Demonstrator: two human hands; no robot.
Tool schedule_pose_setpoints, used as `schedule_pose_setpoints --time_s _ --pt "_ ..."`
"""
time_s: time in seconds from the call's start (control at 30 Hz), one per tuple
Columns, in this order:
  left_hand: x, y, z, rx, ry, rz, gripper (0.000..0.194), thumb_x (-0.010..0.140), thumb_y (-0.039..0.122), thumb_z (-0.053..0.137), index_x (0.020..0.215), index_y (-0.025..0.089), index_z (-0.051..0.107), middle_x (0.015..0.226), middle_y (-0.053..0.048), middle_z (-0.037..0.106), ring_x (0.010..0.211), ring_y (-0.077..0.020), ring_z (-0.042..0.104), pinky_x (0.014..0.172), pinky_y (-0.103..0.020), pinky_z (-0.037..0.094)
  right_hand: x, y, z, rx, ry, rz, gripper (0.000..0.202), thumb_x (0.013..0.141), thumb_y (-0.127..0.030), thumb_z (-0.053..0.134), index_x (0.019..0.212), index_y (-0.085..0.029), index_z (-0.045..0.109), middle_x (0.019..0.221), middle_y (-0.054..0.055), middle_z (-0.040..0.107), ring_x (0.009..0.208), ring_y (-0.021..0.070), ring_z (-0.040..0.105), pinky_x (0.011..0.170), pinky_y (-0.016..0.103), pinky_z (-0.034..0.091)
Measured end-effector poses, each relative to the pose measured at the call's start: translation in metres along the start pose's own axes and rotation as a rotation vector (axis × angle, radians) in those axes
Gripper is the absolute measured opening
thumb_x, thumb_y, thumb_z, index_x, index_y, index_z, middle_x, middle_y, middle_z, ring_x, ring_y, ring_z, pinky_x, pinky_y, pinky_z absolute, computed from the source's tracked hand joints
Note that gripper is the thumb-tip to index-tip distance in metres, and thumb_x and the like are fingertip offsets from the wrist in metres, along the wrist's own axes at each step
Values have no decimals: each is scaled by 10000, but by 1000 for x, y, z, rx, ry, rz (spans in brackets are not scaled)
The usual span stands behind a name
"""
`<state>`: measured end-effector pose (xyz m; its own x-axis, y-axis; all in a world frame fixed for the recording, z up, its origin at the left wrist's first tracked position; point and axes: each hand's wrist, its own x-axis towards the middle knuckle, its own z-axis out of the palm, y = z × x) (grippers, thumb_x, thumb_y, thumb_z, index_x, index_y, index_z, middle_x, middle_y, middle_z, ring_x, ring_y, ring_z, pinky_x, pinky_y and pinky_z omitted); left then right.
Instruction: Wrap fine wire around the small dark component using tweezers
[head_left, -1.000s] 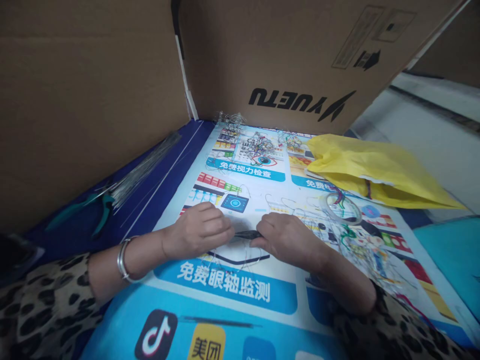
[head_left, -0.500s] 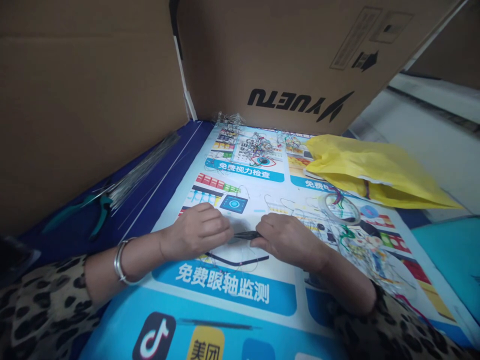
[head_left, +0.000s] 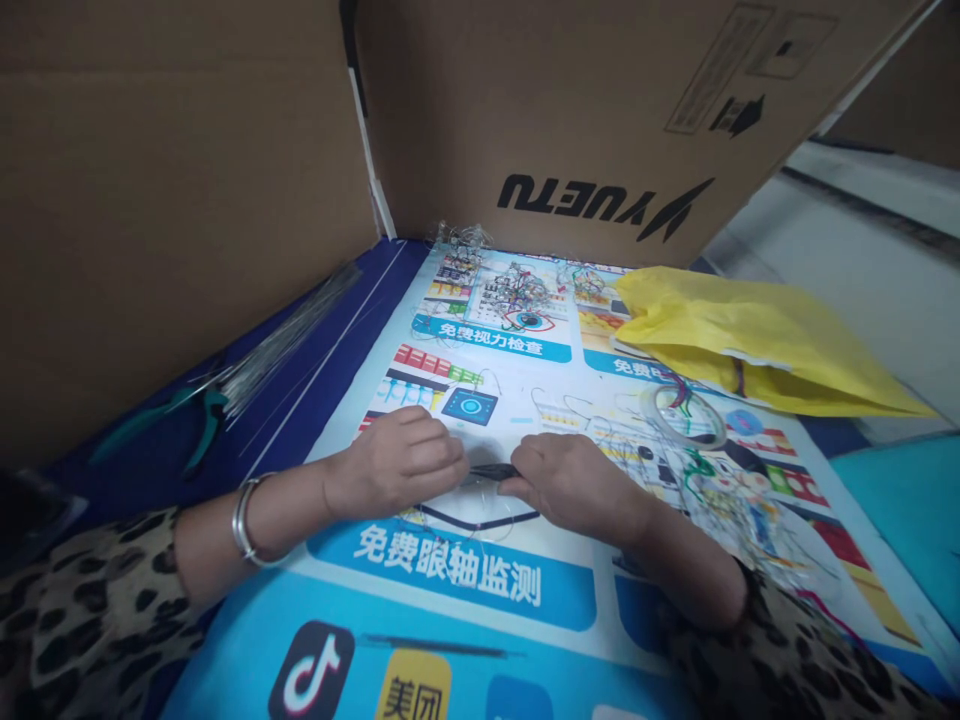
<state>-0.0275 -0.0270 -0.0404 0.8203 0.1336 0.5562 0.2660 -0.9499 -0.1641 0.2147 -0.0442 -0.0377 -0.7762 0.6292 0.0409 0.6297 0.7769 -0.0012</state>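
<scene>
My left hand (head_left: pixel 409 462) is closed at the left end of a dark, thin bundle of strands (head_left: pixel 491 471). From the other side, my right hand (head_left: pixel 574 485) pinches the same bundle, so only a short stretch shows between the two fists. What lies inside the fingers is hidden, and the exact kind of strand is too small to make out. Below the hands, fine looped wires (head_left: pixel 480 525) rest on the printed poster (head_left: pixel 525 400). A similar dark thin bundle (head_left: pixel 435 646) lies flat closer to me.
Cardboard panels (head_left: pixel 187 200) wall off the back and left. Green-handled pliers (head_left: pixel 206 430) lie beside straight wires (head_left: pixel 292 335). Tangled wires (head_left: pixel 521 290) sit at the back. A yellow bag (head_left: pixel 750 320), a tape roll (head_left: pixel 686 418) and more loose wires (head_left: pixel 727 510) are at the right.
The view has shifted very slightly. Both hands keep the same grip on the dark bundle, with no clear movement.
</scene>
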Motion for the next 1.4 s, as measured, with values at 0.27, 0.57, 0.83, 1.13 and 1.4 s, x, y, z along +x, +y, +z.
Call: schedule_pose_setpoints --time_s 0.27,0.57,0.83,1.13,1.4 --pt "2 0 1 -61 -52 -26 97 840 119 467 917 149 516 823 -32 614 710 -150 515 628 -290 386 0 -5 6 -72 41 12 382 908 -452 290 762 -177 511 703 26 588 641 148 526 546 278 241" --pt "4 6 8 -270 -177 -365 142 865 127 394 855 166 529 786 -28 577 747 -139 512 668 -253 415 1 -12 6 -176 82 64 357 906 -440 306 740 -193 503 672 27 561 598 151 460 526 280 193" --pt "6 7 11 -390 -144 -510 133 865 137 400 839 154 529 764 -21 600 713 -123 535 637 -222 418 1 -17 5 -214 84 65 330 911 -380 326 729 -182 517 666 44 550 597 151 451 519 285 196" --pt "-1 0 11 -463 -109 -460 127 853 122 432 879 161 549 802 -33 616 768 -131 550 693 -248 438 0 -18 -8 -88 -25 224 261 850 -421 444 811 -178 528 759 55 570 695 177 514 555 276 273" --pt "1 -3 7 -580 2 -444 151 862 131 428 901 157 571 826 -57 635 794 -133 571 715 -257 461 -4 -8 -15 301 152 264 111 782 -178 433 851 -165 520 846 61 534 812 168 479 703 276 386"
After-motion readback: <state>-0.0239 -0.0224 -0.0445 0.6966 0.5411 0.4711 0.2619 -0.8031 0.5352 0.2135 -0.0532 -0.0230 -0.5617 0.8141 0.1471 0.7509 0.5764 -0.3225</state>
